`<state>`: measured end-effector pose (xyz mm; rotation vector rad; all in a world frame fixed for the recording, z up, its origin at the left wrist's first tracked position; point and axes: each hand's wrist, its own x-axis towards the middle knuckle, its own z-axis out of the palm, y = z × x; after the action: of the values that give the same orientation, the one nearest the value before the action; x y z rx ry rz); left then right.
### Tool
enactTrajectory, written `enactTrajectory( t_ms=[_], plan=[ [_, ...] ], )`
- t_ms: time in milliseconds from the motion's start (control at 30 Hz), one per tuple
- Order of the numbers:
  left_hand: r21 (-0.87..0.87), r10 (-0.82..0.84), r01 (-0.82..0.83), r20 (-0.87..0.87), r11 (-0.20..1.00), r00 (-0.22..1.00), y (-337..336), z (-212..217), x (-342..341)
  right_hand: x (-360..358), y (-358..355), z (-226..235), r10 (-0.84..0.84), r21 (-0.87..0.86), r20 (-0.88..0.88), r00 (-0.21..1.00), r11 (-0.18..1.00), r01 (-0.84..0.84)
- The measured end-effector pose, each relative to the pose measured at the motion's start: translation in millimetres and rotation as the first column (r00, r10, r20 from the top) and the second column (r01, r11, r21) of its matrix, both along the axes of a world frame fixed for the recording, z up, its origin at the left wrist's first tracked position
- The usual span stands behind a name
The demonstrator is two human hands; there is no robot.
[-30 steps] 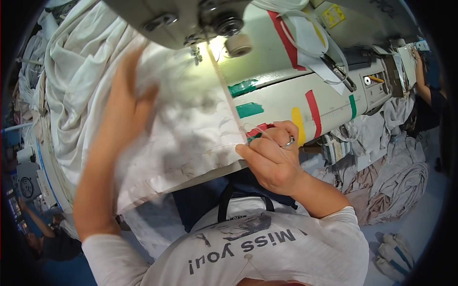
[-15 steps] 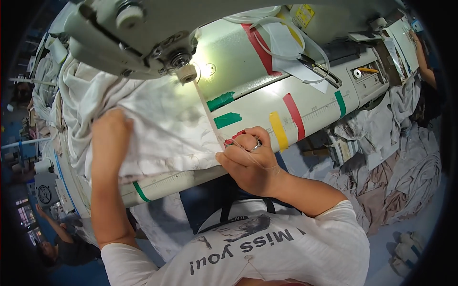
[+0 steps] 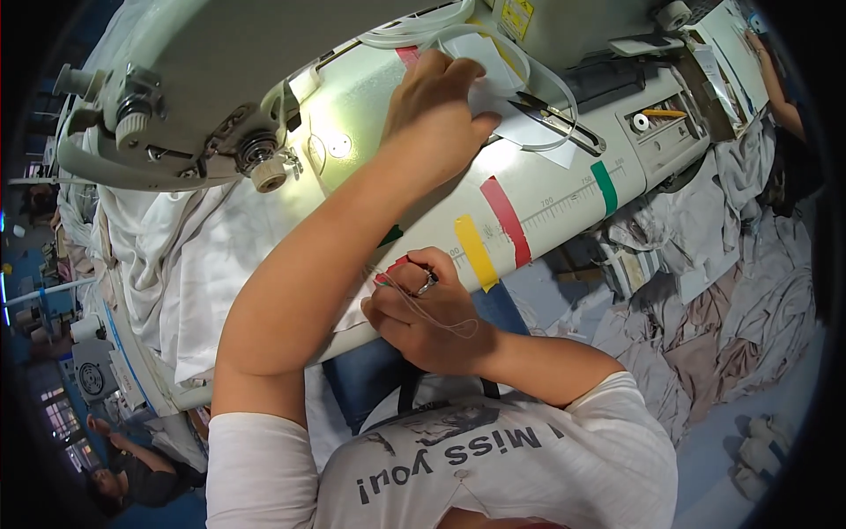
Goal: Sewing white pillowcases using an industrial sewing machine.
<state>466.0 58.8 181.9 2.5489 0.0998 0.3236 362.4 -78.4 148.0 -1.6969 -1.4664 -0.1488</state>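
Note:
Reaching across the sewing machine bed, my left hand (image 3: pixel 434 113) is over the edge of a white sheet (image 3: pixel 538 123), its thumb apart from bent fingers. Just right of it lies a pair of dark thread snips (image 3: pixel 564 125). My right hand (image 3: pixel 427 313) is closed near the front edge of the bed, a ring on one finger. Loose pale thread (image 3: pixel 423 310) trails from its fingertips over the back of the hand. White fabric (image 3: pixel 189 309) lies under the machine head (image 3: pixel 198 97); my left forearm hides its right part.
Red (image 3: pixel 507 220), yellow (image 3: pixel 476 251) and green tape (image 3: pixel 604 187) strips mark the ruler along the bed. Clear tubing (image 3: pixel 568 84) coils beside the snips. A recess holds a pencil (image 3: pixel 663 113). Piled fabric (image 3: pixel 731 326) lies at right; another person (image 3: pixel 145 467) is at far left.
My left hand has left the white fabric and swung up and right across the bed, toward the snips. My right hand keeps its closed pose while the whole view shifts.

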Motion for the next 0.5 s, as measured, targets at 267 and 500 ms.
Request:
enactTrajectory(
  t_ms=[267,500],
  plan=[
    [-0.083,0.069,-0.076,-0.081,0.994,0.994,-4,9,14,1,-1,-3,0.004,-0.008,0.02,1.0,1.0,-0.004],
    [-0.039,0.035,-0.037,-0.061,0.999,0.998,-1,0,20,1,-3,-4,0.006,-0.026,0.048,0.999,1.0,-0.005]
  ],
)
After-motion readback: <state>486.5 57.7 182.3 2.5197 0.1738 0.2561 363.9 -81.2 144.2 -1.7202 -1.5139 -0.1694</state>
